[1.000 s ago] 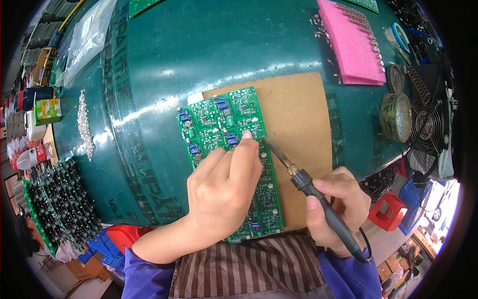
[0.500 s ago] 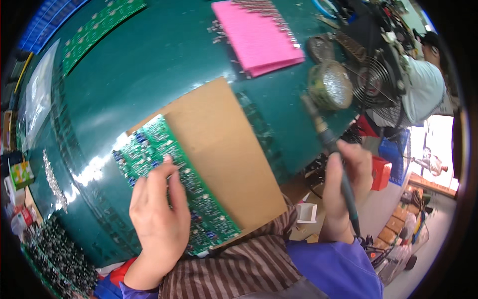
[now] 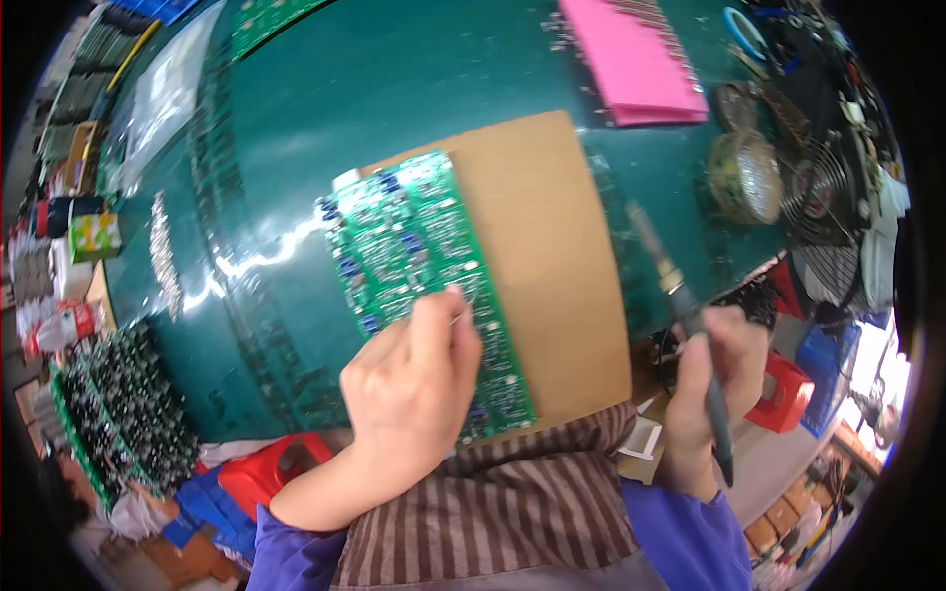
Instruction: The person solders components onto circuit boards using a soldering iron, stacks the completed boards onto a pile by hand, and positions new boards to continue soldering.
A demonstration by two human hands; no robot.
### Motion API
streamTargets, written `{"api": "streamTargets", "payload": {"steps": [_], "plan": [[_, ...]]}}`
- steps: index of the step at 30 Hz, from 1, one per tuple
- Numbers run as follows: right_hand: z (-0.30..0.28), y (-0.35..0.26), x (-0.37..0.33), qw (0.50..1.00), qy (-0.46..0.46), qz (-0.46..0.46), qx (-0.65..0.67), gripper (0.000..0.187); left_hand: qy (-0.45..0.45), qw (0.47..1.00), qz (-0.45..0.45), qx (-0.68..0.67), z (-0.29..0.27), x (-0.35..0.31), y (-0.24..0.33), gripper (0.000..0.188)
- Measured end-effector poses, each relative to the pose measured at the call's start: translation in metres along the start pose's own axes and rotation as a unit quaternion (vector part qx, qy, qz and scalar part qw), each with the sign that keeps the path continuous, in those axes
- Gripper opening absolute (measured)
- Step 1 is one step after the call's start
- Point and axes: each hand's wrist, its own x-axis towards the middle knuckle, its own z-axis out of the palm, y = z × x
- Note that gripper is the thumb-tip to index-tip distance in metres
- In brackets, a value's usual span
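Plainly, circuit board: a long green circuit board (image 3: 431, 258) is lying on the left part of a brown sheet (image 3: 552, 256), its far end leaning a little to the left.
Board surface: it is gleaming bright green, with small pale and silvery parts crowding it; the finest are blurring together.
Blue parts: dark blue components (image 3: 411, 244) are standing in clusters, several along the left edge, others further in.
Far left corner: a small white piece (image 3: 347, 179) is showing just beside the board.
Left hand: the left hand (image 3: 409, 379) is covering part of the board's nearer half, fingers curling inward, thumb and forefinger meeting near the surface; whether they are pinching a small part, I cannot tell.
Right hand: the right hand (image 3: 727, 364) is gripping a soldering iron (image 3: 680, 295) by its dark handle, fingers wrapping around it.
Iron tip: it is pointing away from the person, well apart from the board, appearing beyond the sheet's right edge and blurring slightly.
Green table: the green table (image 3: 414, 89) is bearing a pink foam sheet (image 3: 636, 64) at the upper right and a strip of small silvery pieces (image 3: 164, 261) at the left.
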Motion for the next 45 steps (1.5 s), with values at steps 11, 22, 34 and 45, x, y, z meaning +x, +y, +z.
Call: {"api": "streamTargets", "payload": {"steps": [11,22,34,45], "plan": [[0.039,-0.030,0.001,0.982,-0.145,-0.058,0.101,0.021,0.015,1.000,0.015,-0.015,-0.001,-0.003,-0.006,0.017],[0.041,-0.033,0.004,0.981,-0.156,-0.061,0.093,0.021,0.057,0.994,0.071,0.057,0.008,-0.001,-0.007,0.013],[0.038,-0.034,0.003,0.983,-0.153,-0.059,0.086,0.020,0.094,0.992,0.079,0.030,0.013,-0.003,-0.010,0.012],[0.035,-0.036,0.002,0.982,-0.161,-0.053,0.084,0.021,0.034,0.998,0.043,-0.026,0.004,-0.003,-0.002,0.021]]}}
